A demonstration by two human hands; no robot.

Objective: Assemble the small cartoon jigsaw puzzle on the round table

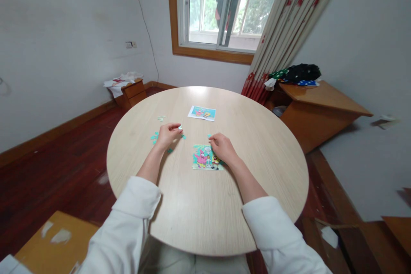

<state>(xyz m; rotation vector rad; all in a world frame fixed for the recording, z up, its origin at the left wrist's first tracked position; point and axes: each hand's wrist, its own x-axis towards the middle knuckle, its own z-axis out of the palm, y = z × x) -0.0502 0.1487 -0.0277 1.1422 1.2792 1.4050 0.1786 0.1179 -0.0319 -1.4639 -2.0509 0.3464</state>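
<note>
My left hand (168, 135) is raised a little over the table, with thumb and fingers pinched on a small pale jigsaw puzzle piece (180, 127). My right hand (222, 147) is closed at the upper right of a partly joined jigsaw puzzle (199, 165), covering that corner. A teal puzzle piece (209, 135) shows at its fingertips. Pink, white and yellow cartoon figures on a teal ground make up the puzzle picture. Several loose teal pieces (154, 138) lie left of and under my left hand.
Beyond the puzzle on the round wooden table (257, 137) lies a printed picture sheet (202, 113) of the same scene. A pale loose piece (161, 118) rests farther left. Behind stand a small cabinet (133, 89) and a wooden desk (321, 98) with cloths.
</note>
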